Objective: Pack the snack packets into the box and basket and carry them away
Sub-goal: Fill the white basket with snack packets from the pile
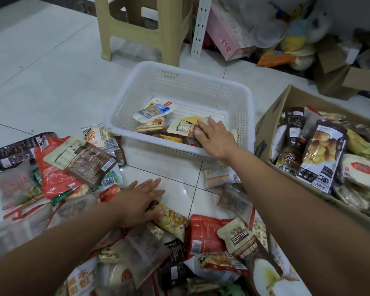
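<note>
A white plastic basket point(247, 116) stands on the tiled floor and holds several snack packets. My right hand point(215, 138) reaches into it, palm down, with straight fingers lying on a yellow and beige packet point(183, 127). My left hand point(139, 201) lies flat and open over the floor, its thumb touching a packet of pale puffed snacks point(173, 221). An open cardboard box point(269, 122) at the right is heaped with packets. Loose snack packets point(77, 161) cover the floor to the left and along the bottom of the view.
A beige plastic stool point(137, 28) stands behind the basket. Next to it is a white perforated metal post point(199, 26). A pink box point(224, 33), plastic bags and folded cardboard point(342, 77) pile up along the far right wall. Bare tiles point(41, 60) spread at far left.
</note>
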